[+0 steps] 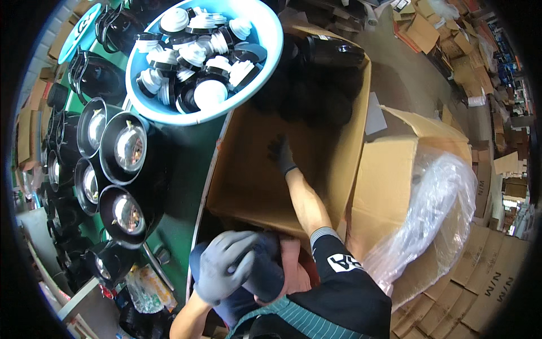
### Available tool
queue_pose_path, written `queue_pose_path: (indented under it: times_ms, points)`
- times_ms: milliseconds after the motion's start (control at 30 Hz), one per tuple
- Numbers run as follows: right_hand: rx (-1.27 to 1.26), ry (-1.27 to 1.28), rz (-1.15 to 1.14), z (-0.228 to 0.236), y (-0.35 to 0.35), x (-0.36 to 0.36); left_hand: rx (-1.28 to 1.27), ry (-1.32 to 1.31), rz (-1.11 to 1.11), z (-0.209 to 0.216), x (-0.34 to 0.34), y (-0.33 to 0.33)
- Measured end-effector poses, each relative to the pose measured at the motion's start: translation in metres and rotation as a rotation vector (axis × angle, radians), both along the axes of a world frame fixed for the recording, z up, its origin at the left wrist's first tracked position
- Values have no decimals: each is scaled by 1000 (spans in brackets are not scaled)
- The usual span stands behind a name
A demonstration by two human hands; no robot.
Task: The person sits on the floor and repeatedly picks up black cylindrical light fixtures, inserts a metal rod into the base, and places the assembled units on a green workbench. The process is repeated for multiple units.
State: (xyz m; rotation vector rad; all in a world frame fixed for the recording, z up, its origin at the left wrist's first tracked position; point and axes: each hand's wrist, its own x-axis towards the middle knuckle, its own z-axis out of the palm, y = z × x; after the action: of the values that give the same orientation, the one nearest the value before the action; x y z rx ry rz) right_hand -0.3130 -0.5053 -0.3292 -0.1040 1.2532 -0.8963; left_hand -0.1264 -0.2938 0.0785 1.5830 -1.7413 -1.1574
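Observation:
My right hand [282, 153], in a dark grey glove, reaches down into a deep cardboard box [254, 212]. Its fingers are apart, with nothing seen in them. Beyond it, at the box's far end, several black rounded vessels [316, 101] lie in shadow. One glossy black vessel [333, 52] rests higher, by the far rim. Close to my body, my left hand [224, 268], in a light grey glove, has its fingers curled. Beside it is a dark rounded shape [265, 268]; I cannot make out what it is or whether the hand grips it.
A light blue basin [195, 117] full of black-and-white stoppers stands at the far left. Open-topped black vessels [125, 148] with shiny insides stand on the green table [186, 169]. At right are an open carton [384, 175] with clear plastic [435, 198] and stacked cartons [480, 265].

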Motion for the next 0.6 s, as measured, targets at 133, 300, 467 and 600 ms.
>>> queue_pose_path:
  times_ms: [133,300,467,600]
  points:
    - [2,-62,-32,-51,-36,6,-138,-99,-38,-77,-26,-76]
    - [-81,-80,-132,-41,-67,17,-283,-401,16,-200,-59,-164]
    - [-57,-67,-134,-43,-27,10,-484,-348,199,-285,-81,-262]
    - [-20,-32,-182,-49,22,-13,-429,-190,187,-308,-86,-309]
